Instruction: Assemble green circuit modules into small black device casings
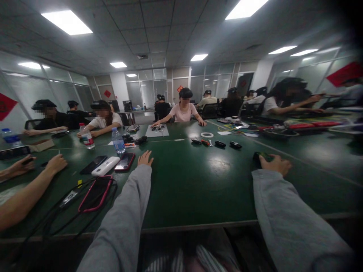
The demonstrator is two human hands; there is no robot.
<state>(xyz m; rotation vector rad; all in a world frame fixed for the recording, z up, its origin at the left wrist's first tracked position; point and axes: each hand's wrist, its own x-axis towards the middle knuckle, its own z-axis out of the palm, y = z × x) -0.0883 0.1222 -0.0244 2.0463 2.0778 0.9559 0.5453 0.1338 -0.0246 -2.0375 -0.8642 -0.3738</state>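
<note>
Both my arms, in grey sleeves, stretch out over a dark green table [198, 181]. My left hand [145, 158] lies flat on the tabletop with fingers apart, holding nothing, just right of a red-edged phone [124, 161]. My right hand [275, 163] rests on a small dark object with a green patch [259, 156]; its fingers curl over it. A white power bank [105, 166] and a black phone [93, 164] lie left of the red-edged phone.
A pink-rimmed phone with black cables [95, 193] lies near the front left. Two water bottles [118, 140] stand further back. A neighbour's bare arms [31, 185] reach in from the left. Small dark parts [220, 143] and a tape roll [207, 135] lie mid-table. Several people sit around.
</note>
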